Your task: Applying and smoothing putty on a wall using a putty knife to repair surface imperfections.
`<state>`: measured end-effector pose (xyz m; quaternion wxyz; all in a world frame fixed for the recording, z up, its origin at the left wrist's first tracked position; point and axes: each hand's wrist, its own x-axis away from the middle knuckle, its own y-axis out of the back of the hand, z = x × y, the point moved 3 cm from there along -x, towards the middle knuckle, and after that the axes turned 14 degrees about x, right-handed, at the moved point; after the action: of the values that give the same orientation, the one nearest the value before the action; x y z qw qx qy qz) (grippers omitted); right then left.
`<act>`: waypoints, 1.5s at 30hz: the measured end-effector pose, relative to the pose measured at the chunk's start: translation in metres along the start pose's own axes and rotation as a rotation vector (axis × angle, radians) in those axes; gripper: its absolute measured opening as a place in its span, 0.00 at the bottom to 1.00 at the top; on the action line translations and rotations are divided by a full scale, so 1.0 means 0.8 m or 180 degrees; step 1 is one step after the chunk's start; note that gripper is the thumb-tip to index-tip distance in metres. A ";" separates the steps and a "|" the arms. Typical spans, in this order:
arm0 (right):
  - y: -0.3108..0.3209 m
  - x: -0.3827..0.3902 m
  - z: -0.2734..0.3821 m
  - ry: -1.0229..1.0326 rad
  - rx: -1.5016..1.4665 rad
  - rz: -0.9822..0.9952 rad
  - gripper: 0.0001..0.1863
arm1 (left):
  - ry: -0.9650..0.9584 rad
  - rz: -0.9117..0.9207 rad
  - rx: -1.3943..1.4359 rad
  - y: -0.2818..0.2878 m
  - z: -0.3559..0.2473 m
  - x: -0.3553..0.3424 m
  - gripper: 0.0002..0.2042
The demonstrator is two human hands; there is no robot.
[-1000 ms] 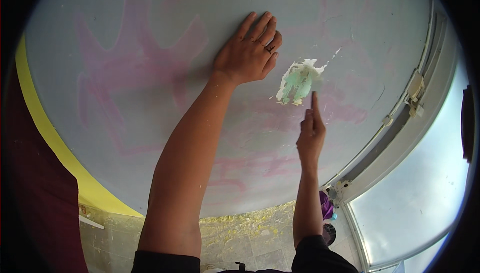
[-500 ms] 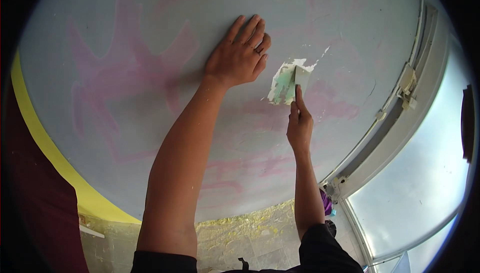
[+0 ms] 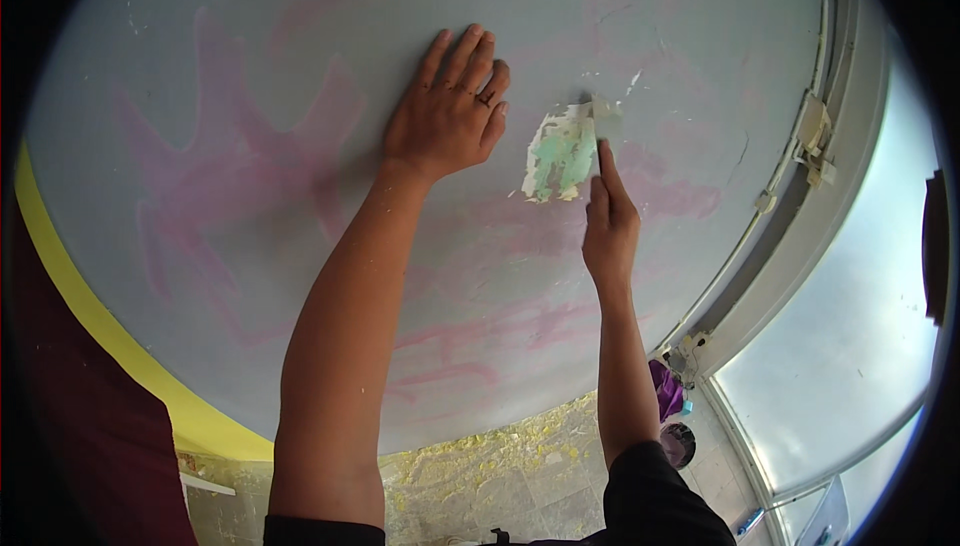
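My left hand rests flat against a grey wall, its fingers stretched upward and a dark mark or ring on one finger. To its right, my right hand grips a putty knife, with the index finger laid along the handle. The knife's broad blade touches the wall at the upper right edge of a bare patch. Pale green and off-white layers show in that patch, with ragged edges where the grey paint ends. Part of the handle is hidden inside my fist.
Faded pink painted strokes cross the wall. A yellow strip borders it at left, beside a dark red surface. Paint flakes litter the floor below. A window frame, a purple cloth and a dark bucket are at right.
The putty knife has moved up and to the right across the bare patch, uncovering more of its green middle. My left hand keeps its place on the wall while the view shifts slightly.
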<state>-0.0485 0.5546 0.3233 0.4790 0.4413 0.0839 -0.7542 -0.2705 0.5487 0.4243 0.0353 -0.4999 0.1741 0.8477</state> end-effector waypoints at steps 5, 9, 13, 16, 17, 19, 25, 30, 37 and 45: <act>-0.020 0.029 0.001 -0.0069 -0.0007 0.0174 0.27 | -0.0010 0.0034 -0.0052 0.001 0.003 0.002 0.18; -0.023 0.026 -0.018 -0.0012 0.0032 0.0003 0.26 | -0.0019 0.0035 -0.0044 -0.002 0.004 0.005 0.19; -0.004 0.045 -0.026 0.0046 0.0017 -0.0065 0.25 | 0.0006 0.0030 -0.0090 0.003 0.003 0.002 0.18; -0.010 0.024 -0.011 0.0005 -0.0159 0.0169 0.25 | -0.0049 0.0065 -0.0093 -0.001 0.001 -0.001 0.19; -0.010 0.000 -0.005 0.0162 0.0055 -0.0020 0.24 | -0.0024 0.0026 -0.0075 0.001 0.001 0.000 0.19; -0.010 -0.031 0.002 0.0280 0.0139 -0.0191 0.24 | 0.0000 -0.0008 -0.0088 -0.003 0.004 0.002 0.19; 0.007 0.050 -0.013 -0.0062 -0.0107 0.0065 0.25 | 0.0007 0.0060 -0.0064 0.001 0.003 0.003 0.18; -0.018 0.023 -0.010 -0.0100 0.0311 0.0266 0.25 | 0.0010 -0.0027 -0.0044 0.002 0.006 0.004 0.18; 0.004 0.069 -0.029 -0.0191 -0.0297 0.0200 0.24 | -0.0039 0.0033 -0.0087 0.003 0.004 0.007 0.18; 0.004 0.006 0.014 -0.0035 -0.0184 0.0155 0.25 | -0.0014 0.0036 -0.0095 0.003 0.009 0.007 0.19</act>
<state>-0.0530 0.5437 0.3271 0.5102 0.4251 0.0922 -0.7419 -0.2802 0.5483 0.4234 0.0234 -0.4975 0.1641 0.8515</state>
